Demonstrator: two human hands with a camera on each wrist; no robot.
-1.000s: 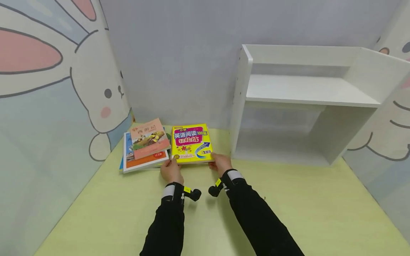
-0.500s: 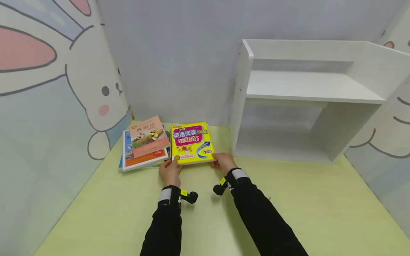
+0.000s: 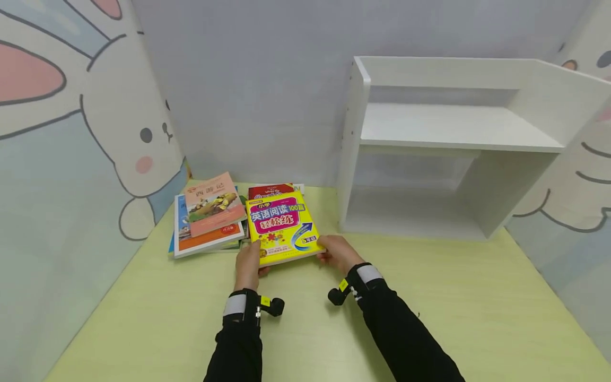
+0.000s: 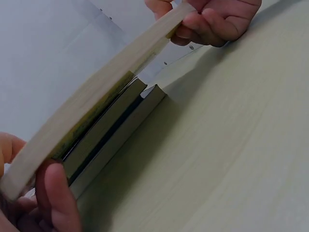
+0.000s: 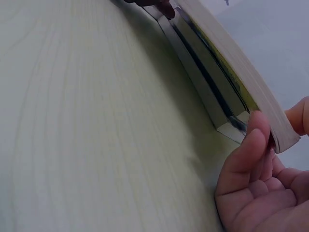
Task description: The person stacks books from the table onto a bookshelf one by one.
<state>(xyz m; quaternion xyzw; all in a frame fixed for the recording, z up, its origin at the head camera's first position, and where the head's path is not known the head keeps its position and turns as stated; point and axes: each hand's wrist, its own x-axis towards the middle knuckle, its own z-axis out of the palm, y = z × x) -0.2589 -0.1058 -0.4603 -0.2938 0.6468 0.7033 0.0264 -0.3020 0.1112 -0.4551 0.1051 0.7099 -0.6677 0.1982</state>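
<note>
A yellow workbook [image 3: 281, 228] with a pink title panel is held between both hands by its near corners. My left hand [image 3: 248, 265] pinches the near left corner, thumb on the cover and fingers beneath. At the near right corner, my right hand [image 3: 338, 251] grips it the same way. In the left wrist view the workbook's page edge [image 4: 96, 92] is raised over thicker stacked books [image 4: 120, 125]. The right wrist view shows fingers [image 5: 246, 154] curled under the workbook. Behind it in the head view, a red book [image 3: 269, 190] shows its top part.
To the left lies a pile with a pink storybook [image 3: 216, 204] on top of a blue-and-orange book [image 3: 210, 243]. A white two-tier shelf [image 3: 460, 144] stands at the right against the grey wall [image 3: 258, 95]. All rest on a pale yellow-green table [image 3: 305, 329].
The yellow workbook has come toward me and tilted slightly, uncovering the red book behind it. Both hands have moved nearer with it; the left hand's fingers now reach under its corner.
</note>
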